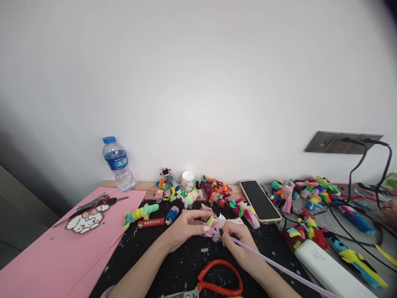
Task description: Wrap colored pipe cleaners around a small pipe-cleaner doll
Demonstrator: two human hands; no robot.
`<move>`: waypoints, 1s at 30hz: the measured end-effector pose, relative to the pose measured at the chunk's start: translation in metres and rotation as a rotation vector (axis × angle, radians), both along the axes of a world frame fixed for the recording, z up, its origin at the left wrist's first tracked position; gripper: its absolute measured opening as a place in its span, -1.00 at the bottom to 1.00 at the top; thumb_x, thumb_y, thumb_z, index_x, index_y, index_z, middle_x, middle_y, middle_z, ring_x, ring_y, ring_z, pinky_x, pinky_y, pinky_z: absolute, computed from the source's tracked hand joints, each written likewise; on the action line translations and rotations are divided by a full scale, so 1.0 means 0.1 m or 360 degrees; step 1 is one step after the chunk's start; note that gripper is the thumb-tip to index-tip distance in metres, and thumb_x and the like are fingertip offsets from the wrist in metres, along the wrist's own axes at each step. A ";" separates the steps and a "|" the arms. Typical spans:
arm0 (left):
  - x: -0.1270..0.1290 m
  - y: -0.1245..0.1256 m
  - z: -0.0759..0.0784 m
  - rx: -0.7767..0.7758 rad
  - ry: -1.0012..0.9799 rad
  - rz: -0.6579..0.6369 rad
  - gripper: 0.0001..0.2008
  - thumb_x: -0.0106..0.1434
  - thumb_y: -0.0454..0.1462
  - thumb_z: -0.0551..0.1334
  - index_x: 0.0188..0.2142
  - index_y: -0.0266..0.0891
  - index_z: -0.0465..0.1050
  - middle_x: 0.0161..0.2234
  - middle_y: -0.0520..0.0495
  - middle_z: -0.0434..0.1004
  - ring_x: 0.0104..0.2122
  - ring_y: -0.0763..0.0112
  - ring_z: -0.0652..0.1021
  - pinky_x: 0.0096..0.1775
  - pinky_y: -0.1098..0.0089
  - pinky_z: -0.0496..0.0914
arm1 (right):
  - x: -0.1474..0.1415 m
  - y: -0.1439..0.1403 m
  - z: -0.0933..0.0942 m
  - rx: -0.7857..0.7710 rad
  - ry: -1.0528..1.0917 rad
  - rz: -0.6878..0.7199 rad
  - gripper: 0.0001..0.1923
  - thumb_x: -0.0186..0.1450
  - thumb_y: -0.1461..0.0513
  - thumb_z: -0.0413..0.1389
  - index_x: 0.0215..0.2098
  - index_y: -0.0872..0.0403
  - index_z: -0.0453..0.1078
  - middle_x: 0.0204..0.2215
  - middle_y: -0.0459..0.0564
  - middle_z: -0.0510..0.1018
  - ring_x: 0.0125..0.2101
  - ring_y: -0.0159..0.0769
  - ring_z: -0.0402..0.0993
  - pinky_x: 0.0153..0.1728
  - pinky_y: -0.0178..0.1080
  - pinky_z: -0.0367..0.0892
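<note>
My left hand [185, 227] is closed around a small fuzzy craft piece [212, 222] in pink and yellow-green, low in the middle of the view. Between the closed thumb and fingers of my right hand [239, 241] is a long lilac pipe cleaner [276, 264]. Its near end meets the craft piece, and its tail runs down to the lower right across my forearm. A pale pink object [231, 221] lies just behind my right fingers, partly covered by them. Red-handled scissors [238, 280] rest on the black mat [155, 265] in front of me.
Finished pipe-cleaner figures [141, 214] lie along the wall, around a paper cup [187, 181]. A water bottle [119, 163] and pink sheets [37, 256] are left; a phone [260, 202], a white power bank [331, 269] and cables right. Another person's hand [389, 212] shows at the right edge.
</note>
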State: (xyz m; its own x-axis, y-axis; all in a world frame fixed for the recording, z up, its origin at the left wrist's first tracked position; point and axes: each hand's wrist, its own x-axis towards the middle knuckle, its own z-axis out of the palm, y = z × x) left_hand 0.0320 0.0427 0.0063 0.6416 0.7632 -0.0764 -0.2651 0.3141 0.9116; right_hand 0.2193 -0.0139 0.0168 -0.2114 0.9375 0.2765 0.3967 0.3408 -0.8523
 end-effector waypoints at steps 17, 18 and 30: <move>0.00 -0.02 0.05 -0.0054 0.0037 0.0023 -0.59 -0.02 -0.32 0.38 -0.12 -0.30 0.48 -0.17 -0.18 0.52 -0.32 0.37 0.53 -0.24 0.34 0.39 | -0.01 0.00 -0.02 -0.0086 0.0073 -0.0033 -0.67 0.28 0.17 -0.06 -0.62 0.09 0.18 -0.66 -0.16 0.25 -0.60 -0.43 0.12 -0.55 -0.36 0.04; 0.00 -0.02 0.06 -0.0058 0.0037 0.0019 -0.59 -0.01 -0.31 0.38 -0.11 -0.30 0.48 -0.16 -0.19 0.52 -0.32 0.38 0.53 -0.24 0.35 0.39 | -0.01 0.00 -0.02 -0.0092 0.0080 -0.0037 -0.67 0.28 0.16 -0.06 -0.62 0.09 0.18 -0.67 -0.17 0.23 -0.61 -0.43 0.09 -0.56 -0.36 0.02; 0.01 -0.02 0.04 -0.0077 0.0063 0.0020 -0.57 -0.04 -0.31 0.40 -0.12 -0.27 0.49 -0.21 -0.15 0.53 -0.34 0.40 0.51 -0.25 0.36 0.38 | 0.00 0.01 -0.07 -0.0074 0.0066 -0.0024 -0.65 0.30 0.13 -0.06 -0.60 0.10 0.21 -0.65 -0.15 0.26 -0.58 -0.41 0.13 -0.53 -0.35 0.05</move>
